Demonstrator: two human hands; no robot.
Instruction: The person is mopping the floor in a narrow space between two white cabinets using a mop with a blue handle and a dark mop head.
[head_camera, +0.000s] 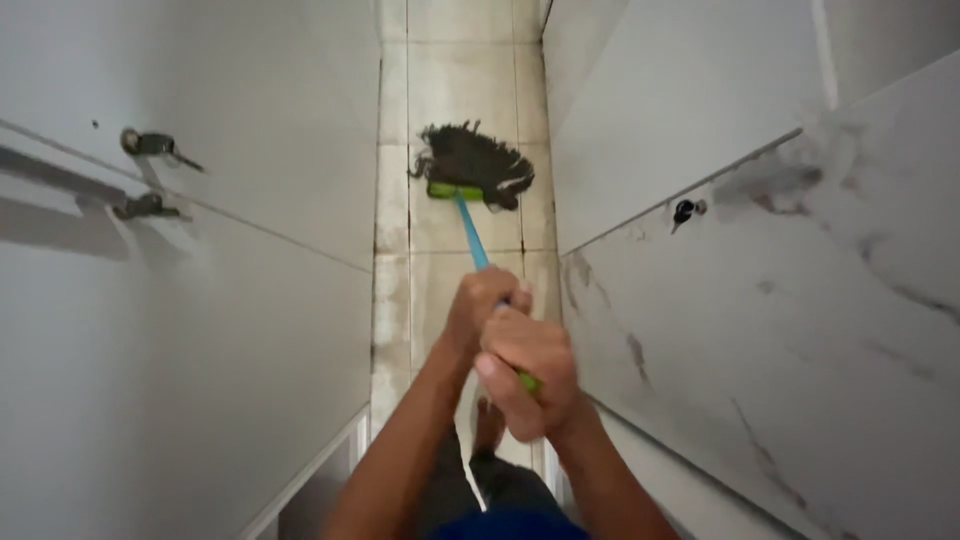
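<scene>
Nearest: right hand (528, 372) fisted around the green grip end of a mop handle (472, 233); just beyond it, left hand (483, 305) also clenched on the blue shaft. Both forearms run up from the bottom edge; a bare foot (488, 422) shows below them.

Mop head (474, 164), dark and stringy on a green clamp, lies flat on the tiled floor (462, 70) at the far middle of a narrow corridor.

Floor state: cream tiles, brown staining along grout lines and left edge (388, 300), near and far alike. Judged: cleaning barely advanced; most of the strip looks grimy.

Left wall white, two metal fittings (150, 145). Right wall marbled tile (800, 330) with one small dark fitting (686, 210).
</scene>
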